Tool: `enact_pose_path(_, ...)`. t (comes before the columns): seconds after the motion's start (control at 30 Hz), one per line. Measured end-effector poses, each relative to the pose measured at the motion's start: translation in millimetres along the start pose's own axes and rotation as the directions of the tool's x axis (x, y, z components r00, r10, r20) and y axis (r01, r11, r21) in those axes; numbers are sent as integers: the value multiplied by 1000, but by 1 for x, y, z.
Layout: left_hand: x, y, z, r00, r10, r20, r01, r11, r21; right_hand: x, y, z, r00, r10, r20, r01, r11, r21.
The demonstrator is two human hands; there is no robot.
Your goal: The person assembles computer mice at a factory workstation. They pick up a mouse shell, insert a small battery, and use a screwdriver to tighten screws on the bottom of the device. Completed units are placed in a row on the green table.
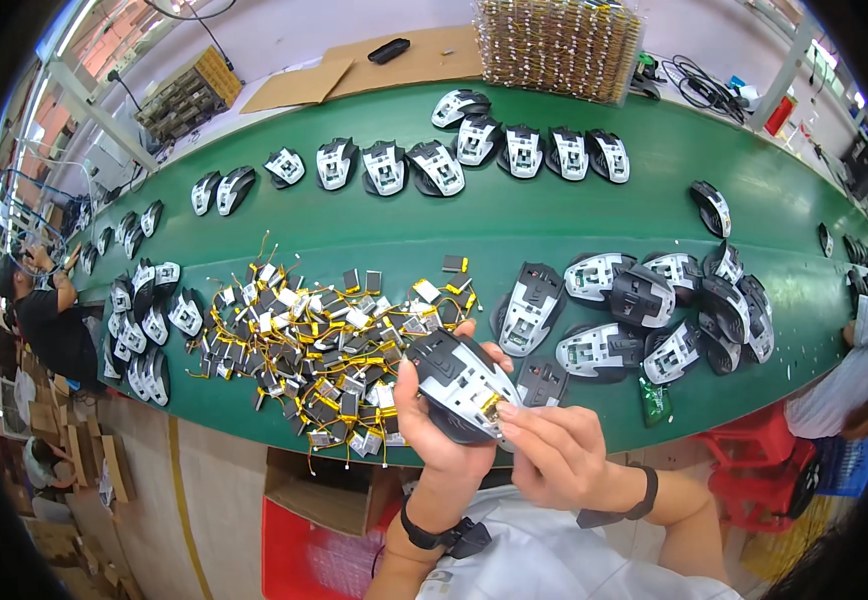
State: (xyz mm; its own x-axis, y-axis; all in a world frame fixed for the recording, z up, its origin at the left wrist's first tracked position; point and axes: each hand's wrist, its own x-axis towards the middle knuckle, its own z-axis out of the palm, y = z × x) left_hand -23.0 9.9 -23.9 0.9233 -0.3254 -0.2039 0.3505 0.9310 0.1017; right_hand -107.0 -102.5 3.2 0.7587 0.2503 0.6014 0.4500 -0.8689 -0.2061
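My left hand [439, 440] is closed around a half-built black and white computer mouse [454, 375], tilted above the table's near edge. At an opening in the mouse's near end sits a small battery [491, 406] with yellow tape. The pinched fingers of my right hand [559, 455] are on its edge; the fingertips partly cover it. Left of my hands lies a loose pile of small flat batteries [350, 403], grey and black with yellow tape and thin wires. To the right, several similar mice [594, 348] lie clustered, some overlapping.
The green table [554, 218] carries a far row of mice [384, 167] and another group at left [137, 330]. A green packet [656, 402] lies near the right front edge. Behind stands a stacked tray block [554, 50]. Red stools [754, 450] and other people flank the table.
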Motion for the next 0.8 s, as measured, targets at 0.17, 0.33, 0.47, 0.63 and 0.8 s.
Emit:
enact_pose_path(0.17, -1, 2, 1, 996, -19, 82, 10, 994, 111, 2, 6, 8, 987, 75, -144, -69, 997, 44)
enact_pose_path(0.33, -5, -7, -3, 994, -77, 79, 69, 993, 96, 7, 8, 11, 987, 95, -128, -89, 995, 53)
enact_pose_path(0.47, -3, -1, -4, 993, -107, 46, 102, 990, 101, 16, 8, 7, 990, 115, -80, -112, 993, 48)
enact_pose_path(0.63, 2, 9, -9, 977, -79, 200, 45, 985, 169, 12, 17, -11, 831, 466, 305, -444, 223, 868)
enact_pose_path(0.8, 2, 12, -6, 954, -22, 300, -105, 911, 399, 24, 21, -14, 661, 365, 655, -688, -55, 724)
